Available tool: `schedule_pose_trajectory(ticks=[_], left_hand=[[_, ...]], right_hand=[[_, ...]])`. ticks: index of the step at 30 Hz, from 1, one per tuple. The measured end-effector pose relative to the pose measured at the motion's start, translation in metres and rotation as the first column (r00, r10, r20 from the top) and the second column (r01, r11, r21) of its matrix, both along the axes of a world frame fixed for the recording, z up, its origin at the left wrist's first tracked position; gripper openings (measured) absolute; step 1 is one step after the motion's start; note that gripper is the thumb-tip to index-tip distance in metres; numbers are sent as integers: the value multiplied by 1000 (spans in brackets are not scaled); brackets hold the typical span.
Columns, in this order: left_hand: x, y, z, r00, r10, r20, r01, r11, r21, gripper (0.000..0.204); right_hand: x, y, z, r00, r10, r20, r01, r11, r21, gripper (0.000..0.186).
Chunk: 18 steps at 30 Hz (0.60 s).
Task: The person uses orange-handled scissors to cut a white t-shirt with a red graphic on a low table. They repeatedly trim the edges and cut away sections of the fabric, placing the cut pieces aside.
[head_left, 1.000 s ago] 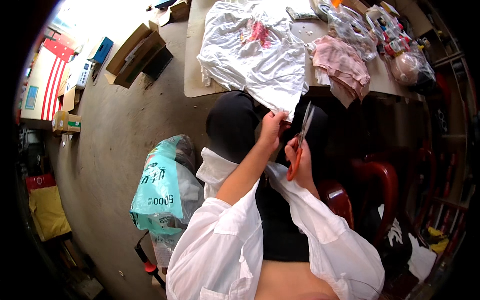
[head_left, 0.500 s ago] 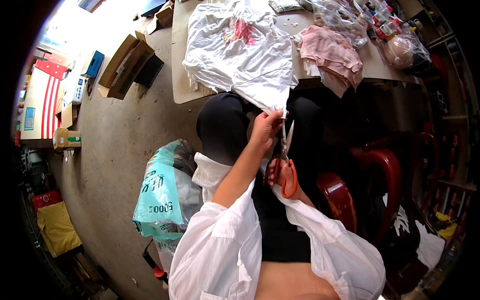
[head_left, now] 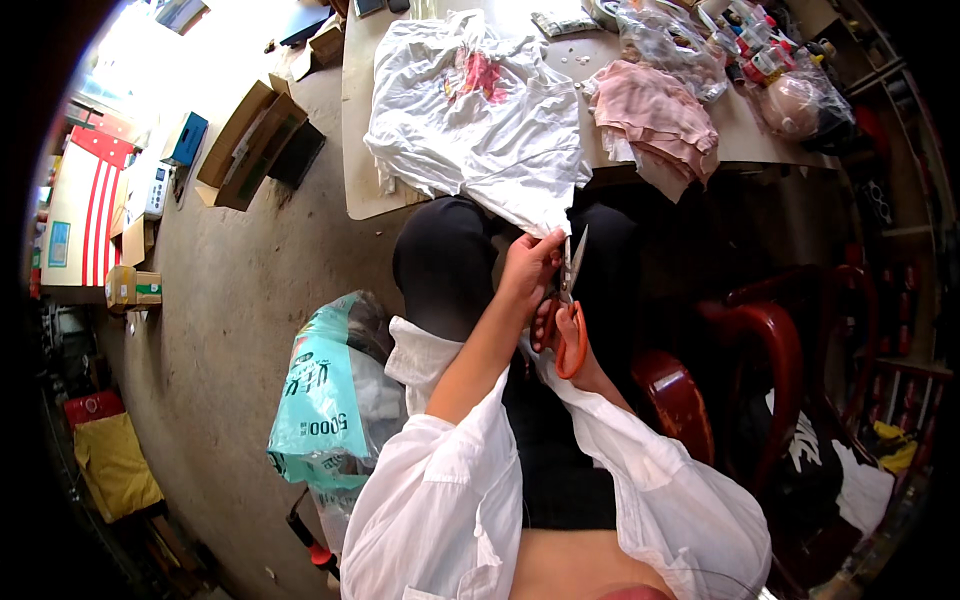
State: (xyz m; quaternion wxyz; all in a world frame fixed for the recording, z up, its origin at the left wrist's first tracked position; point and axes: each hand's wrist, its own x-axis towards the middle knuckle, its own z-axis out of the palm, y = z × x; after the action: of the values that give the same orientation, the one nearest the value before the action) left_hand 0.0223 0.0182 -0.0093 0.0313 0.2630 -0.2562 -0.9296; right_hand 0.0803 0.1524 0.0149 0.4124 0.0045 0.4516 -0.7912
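Note:
A crumpled white T-shirt (head_left: 470, 130) with a red print lies on the tabletop (head_left: 380, 205), one corner hanging over the edge above my black-trousered knees. My left hand (head_left: 530, 262) pinches that corner. Just to its right, the metal blades of orange-handled scissors (head_left: 570, 358) point up along the cloth's corner, partly opened; whether they bite into fabric is too small to tell. My right hand (head_left: 563, 330) grips the scissor handles below my left hand. A folded pile of pink cloth (head_left: 655, 120) sits right of the shirt.
Plastic bags (head_left: 670, 50) and bottles crowd the table's back right. Red wooden chair arms (head_left: 760, 340) stand by my right side. A turquoise plastic sack (head_left: 315, 410) is at my left. Cardboard boxes (head_left: 240, 140) and a striped board (head_left: 85, 210) are farther left.
The scissors have moved from right of my left hand to the cloth corner, blades now pointing straight up beside my fingers, and have shifted slightly higher since half a second ago.

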Motion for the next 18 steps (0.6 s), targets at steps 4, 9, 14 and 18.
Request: schedule_pose_trajectory(ticks=[4,9,14,18], left_hand=[[-1,-1,7,999,38,35,-36,998,-48,13],[-1,-4,-6,998,47,32,-45,995,-84,13],[-1,-2,5,1000,-2,24,4,993,-116,16],[0,-9,4,999,16,27,-13,995,-102,14]], right_hand=[[-2,-4,13,998,65,9,-64,998,-14,48],[-1,-5,15,993,114,37,-114,993,0,54],[-8,-2,9,992,119,47,-116,992,-58,58],[-8,1,14,978,205,43,-201,976,-86,63]])
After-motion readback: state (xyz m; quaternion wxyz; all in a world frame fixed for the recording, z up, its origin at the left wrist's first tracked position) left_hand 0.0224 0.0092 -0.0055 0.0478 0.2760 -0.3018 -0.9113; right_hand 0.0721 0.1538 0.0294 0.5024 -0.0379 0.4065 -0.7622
